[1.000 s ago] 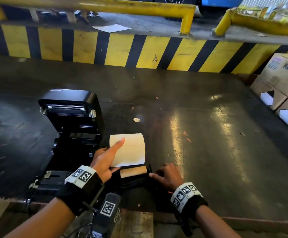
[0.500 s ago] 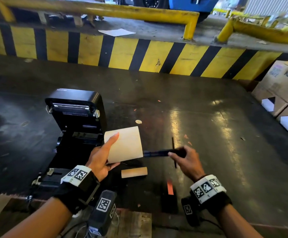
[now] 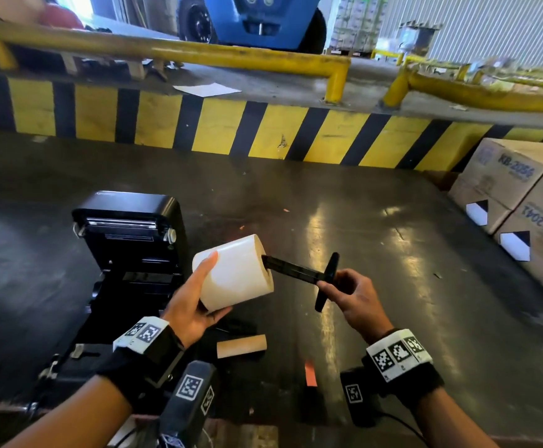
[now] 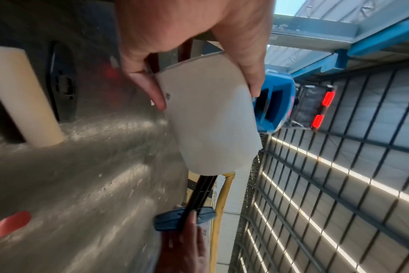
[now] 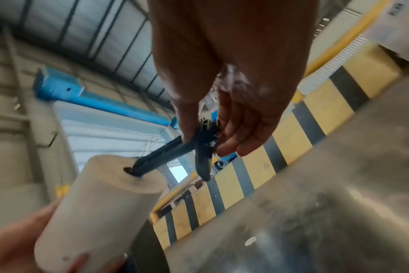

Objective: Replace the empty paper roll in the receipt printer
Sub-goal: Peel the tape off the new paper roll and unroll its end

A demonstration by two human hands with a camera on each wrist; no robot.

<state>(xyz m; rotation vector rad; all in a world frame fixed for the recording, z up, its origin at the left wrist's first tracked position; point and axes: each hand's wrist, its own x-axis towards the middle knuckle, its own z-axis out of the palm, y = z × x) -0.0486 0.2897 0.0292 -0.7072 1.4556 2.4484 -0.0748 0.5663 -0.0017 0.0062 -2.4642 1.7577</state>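
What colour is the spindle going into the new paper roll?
Black; the spindle shows best in the head view, entering the white paper roll.

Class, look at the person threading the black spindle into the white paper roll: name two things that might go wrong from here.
1. Only the spindle's tip sits in the roll's core, and the right hand pinches it near the flange; it might tilt and jam.
2. The left hand holds the roll in mid-air over the open printer; a slipped grip might drop it.
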